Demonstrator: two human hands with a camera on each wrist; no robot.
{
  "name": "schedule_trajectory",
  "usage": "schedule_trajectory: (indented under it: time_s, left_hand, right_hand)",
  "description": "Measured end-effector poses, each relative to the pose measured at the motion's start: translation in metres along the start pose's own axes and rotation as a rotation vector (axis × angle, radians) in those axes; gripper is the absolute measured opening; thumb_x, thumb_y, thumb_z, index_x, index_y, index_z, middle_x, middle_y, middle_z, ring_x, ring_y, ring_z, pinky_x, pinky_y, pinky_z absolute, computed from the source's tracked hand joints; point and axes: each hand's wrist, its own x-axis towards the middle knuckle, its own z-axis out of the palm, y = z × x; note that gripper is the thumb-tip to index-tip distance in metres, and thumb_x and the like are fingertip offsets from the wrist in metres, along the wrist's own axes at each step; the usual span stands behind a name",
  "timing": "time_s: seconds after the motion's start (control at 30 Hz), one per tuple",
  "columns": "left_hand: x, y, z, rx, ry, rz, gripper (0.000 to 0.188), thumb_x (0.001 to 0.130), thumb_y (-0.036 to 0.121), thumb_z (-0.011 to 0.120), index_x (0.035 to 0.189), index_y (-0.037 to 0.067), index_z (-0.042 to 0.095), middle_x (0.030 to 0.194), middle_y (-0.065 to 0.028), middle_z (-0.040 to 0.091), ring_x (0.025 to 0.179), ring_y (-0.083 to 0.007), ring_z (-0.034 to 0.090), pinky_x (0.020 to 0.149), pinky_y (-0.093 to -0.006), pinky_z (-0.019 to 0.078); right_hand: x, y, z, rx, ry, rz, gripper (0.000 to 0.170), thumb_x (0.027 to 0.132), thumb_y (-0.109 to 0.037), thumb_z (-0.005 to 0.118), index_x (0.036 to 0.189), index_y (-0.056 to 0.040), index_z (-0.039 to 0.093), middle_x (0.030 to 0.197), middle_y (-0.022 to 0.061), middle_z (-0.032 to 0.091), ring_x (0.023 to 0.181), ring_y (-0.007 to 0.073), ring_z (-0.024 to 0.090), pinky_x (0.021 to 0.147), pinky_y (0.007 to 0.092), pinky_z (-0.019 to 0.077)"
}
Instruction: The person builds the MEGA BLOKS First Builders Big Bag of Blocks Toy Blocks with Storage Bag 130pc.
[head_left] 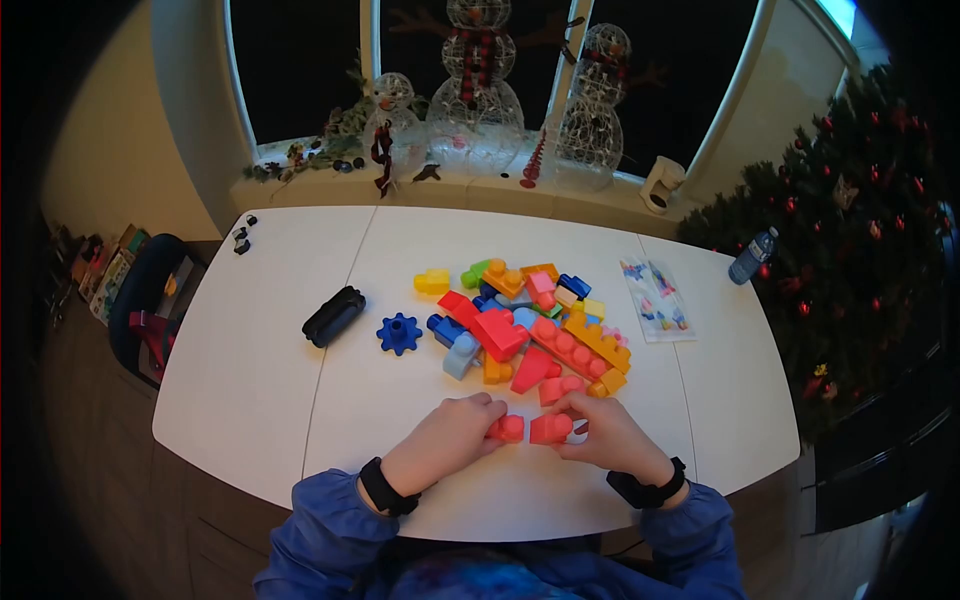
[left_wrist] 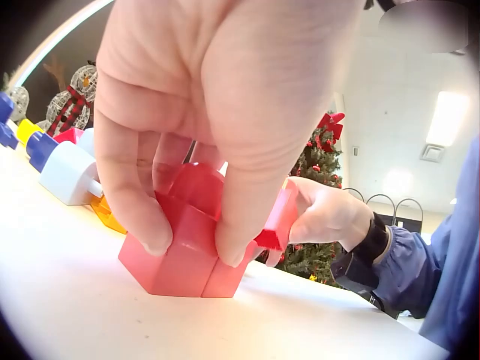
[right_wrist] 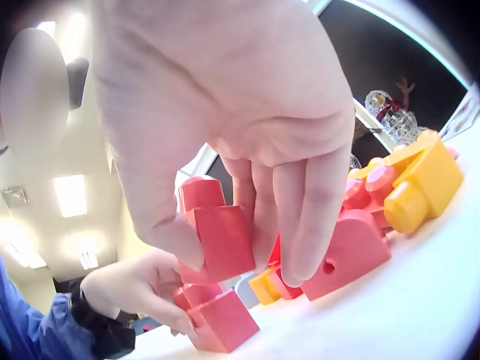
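Near the front edge of the table, my left hand [head_left: 450, 437] grips a red toy building block [left_wrist: 184, 259] with one rounded stud on top. In the left wrist view that block stands on the tabletop, thumb and fingers on either side. Between thumb and fingers my right hand [head_left: 612, 437] pinches a second red block [right_wrist: 225, 244], also with a stud. The right wrist view shows it raised slightly higher than the left one. A small gap separates the two blocks in the head view. Just beyond the right hand lies another red block [head_left: 560, 389].
A heap of mixed blocks, including a long orange block [head_left: 597, 340], spreads ahead of both hands. Left of it are a blue gear-shaped piece [head_left: 400, 334] and a black case [head_left: 334, 317]. A printed sheet [head_left: 657, 300] and a water bottle [head_left: 753, 256] are at the right.
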Motion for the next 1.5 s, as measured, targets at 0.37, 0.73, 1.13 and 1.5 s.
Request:
schedule_trajectory:
  time_s: [0.37,0.73,1.13,1.5]
  left_hand:
    - [-0.001,0.003,-0.003,-0.003,-0.025,0.000,0.026,0.086,0.016,0.077,0.105,0.004,0.063,0.100,-0.0183,0.066,0.088,-0.0399,0.070,0.077,-0.0468,0.0582]
    - [-0.005,0.015,-0.018,-0.007,0.006,-0.070,0.045,0.086,0.028,0.083,0.120,0.004,0.065,0.105,-0.0182,0.068,0.091,-0.0388,0.071,0.080,-0.0451,0.0587]
    - [-0.032,0.025,-0.045,-0.014,0.234,-0.098,0.039,0.088,0.028,0.084,0.116,0.004,0.071,0.108,-0.0099,0.074,0.074,-0.0234,0.070,0.069,-0.0335,0.0571]
    - [-0.040,0.022,-0.048,-0.012,0.250,-0.100,0.035,0.087,0.025,0.084,0.112,0.003,0.071,0.106,-0.0103,0.074,0.073,-0.0238,0.070,0.069,-0.0337,0.0568]
  right_hand:
    - [0.007,0.011,0.026,-0.281,0.056,-0.079,0.036,0.078,-0.020,0.083,0.110,-0.0096,0.069,0.097,0.0105,0.073,0.091,0.0328,0.072,0.077,0.0437,0.0573]
    - [0.006,-0.018,-0.004,-0.290,0.153,-0.117,0.045,0.080,-0.030,0.087,0.117,-0.0085,0.071,0.103,0.0101,0.075,0.091,0.0306,0.073,0.080,0.0407,0.0584]
    - [0.129,-0.002,-0.058,-0.643,0.465,-0.170,0.052,0.086,-0.035,0.080,0.126,-0.0059,0.063,0.108,0.0152,0.071,0.101,0.0355,0.071,0.085,0.0454,0.0584]
    - [0.188,0.011,-0.041,-0.635,0.231,0.136,0.049,0.089,-0.030,0.075,0.123,-0.0002,0.057,0.105,0.0257,0.072,0.103,0.0421,0.070,0.087,0.0503,0.0566]
